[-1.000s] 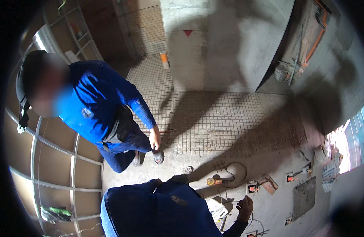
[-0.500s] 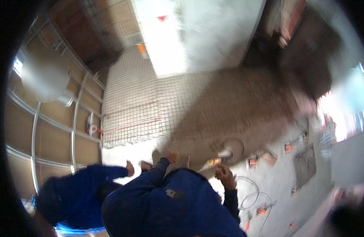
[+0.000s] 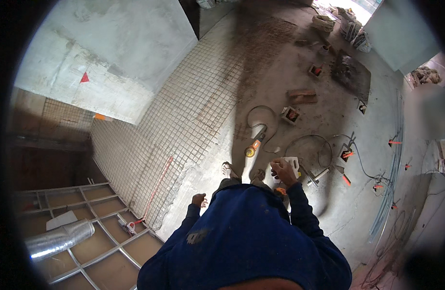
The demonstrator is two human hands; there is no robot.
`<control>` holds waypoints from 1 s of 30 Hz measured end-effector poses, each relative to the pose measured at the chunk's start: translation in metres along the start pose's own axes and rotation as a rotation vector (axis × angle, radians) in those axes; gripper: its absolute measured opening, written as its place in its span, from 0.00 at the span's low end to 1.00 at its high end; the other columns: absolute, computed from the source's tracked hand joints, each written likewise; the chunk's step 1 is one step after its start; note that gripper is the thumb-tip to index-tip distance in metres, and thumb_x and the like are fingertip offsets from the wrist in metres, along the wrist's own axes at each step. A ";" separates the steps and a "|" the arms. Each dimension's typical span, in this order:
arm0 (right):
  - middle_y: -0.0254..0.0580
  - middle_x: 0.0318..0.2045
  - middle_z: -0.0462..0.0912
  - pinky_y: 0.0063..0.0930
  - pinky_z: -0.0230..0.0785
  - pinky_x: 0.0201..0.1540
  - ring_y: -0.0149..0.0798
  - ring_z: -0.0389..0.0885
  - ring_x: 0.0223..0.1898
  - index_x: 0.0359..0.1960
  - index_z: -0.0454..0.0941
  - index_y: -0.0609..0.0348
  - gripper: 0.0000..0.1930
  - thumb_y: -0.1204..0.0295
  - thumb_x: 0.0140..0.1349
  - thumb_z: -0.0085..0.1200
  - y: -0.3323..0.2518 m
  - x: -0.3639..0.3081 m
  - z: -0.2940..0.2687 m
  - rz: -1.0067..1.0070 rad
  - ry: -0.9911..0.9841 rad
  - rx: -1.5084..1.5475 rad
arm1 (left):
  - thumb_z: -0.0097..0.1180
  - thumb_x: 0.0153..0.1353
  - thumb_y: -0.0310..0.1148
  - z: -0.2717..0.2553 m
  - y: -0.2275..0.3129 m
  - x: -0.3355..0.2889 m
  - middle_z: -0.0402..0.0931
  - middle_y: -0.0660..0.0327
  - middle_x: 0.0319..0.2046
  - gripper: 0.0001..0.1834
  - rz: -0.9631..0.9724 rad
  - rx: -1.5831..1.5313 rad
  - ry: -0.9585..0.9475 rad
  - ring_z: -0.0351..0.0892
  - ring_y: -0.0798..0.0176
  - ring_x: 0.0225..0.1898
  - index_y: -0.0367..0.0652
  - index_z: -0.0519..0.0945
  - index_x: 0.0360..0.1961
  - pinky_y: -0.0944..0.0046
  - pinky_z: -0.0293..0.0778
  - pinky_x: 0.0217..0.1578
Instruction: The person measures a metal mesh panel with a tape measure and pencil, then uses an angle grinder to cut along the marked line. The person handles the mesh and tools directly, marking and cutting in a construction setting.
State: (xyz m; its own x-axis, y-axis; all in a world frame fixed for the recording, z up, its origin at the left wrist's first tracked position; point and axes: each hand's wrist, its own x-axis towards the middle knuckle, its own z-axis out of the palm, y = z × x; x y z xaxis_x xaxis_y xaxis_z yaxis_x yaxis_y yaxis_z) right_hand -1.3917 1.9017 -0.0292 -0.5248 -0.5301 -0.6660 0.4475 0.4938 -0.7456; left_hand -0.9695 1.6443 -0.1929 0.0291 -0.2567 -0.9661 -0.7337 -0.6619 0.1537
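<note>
View swung right; right hand [image 3: 283, 171] partly hides white container [image 3: 295, 163] with handle.

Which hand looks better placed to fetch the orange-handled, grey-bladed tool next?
Probably the right hand: it is nearer the tool, both on the body's right; the left hand is farther away.

Left hand [image 3: 200, 200] near left; right hand [image 3: 284, 171] over white container [image 3: 295, 164]; orange power tool [image 3: 254, 146] farther; wire mesh [image 3: 184, 106] far left.

One head-worn fisheye looks steeply down; torso [image 3: 251, 237] near, floor [image 3: 324, 118] farther.
</note>
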 end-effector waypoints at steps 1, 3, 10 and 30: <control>0.39 0.34 0.81 0.23 0.73 0.30 0.29 0.80 0.31 0.52 0.75 0.62 0.23 0.55 0.65 0.56 -0.001 0.000 0.005 0.010 -0.004 -0.026 | 0.57 0.65 0.45 0.001 0.009 -0.004 0.79 0.58 0.29 0.17 0.053 -0.030 0.000 0.83 0.58 0.28 0.46 0.76 0.48 0.55 0.76 0.23; 0.38 0.33 0.81 0.23 0.73 0.30 0.29 0.80 0.30 0.53 0.75 0.63 0.24 0.55 0.65 0.56 -0.005 0.001 0.014 0.001 -0.066 0.012 | 0.56 0.65 0.44 0.003 0.030 -0.014 0.79 0.58 0.31 0.18 0.205 -0.046 -0.008 0.82 0.60 0.26 0.45 0.76 0.49 0.59 0.77 0.23; 0.43 0.31 0.81 0.30 0.73 0.31 0.32 0.80 0.28 0.51 0.76 0.70 0.26 0.56 0.64 0.58 -0.010 0.000 0.020 -0.084 -0.103 -0.094 | 0.56 0.66 0.43 0.014 0.039 -0.034 0.79 0.59 0.31 0.21 0.331 -0.146 0.052 0.83 0.59 0.28 0.43 0.74 0.55 0.59 0.77 0.24; 0.63 0.48 0.82 0.46 0.73 0.55 0.59 0.81 0.52 0.55 0.74 0.65 0.28 0.54 0.61 0.56 0.190 0.059 0.036 0.350 0.092 -0.407 | 0.60 0.60 0.43 0.161 0.193 0.080 0.83 0.52 0.34 0.21 0.678 0.835 -0.244 0.84 0.59 0.31 0.34 0.81 0.44 0.59 0.79 0.34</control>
State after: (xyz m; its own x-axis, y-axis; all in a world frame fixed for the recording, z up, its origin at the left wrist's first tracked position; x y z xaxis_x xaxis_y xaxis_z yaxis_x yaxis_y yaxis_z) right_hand -1.3117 1.9394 -0.2108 -0.4642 -0.2325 -0.8547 0.3000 0.8666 -0.3987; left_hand -1.2180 1.6091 -0.2736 -0.6201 -0.1799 -0.7636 -0.7775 0.2712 0.5675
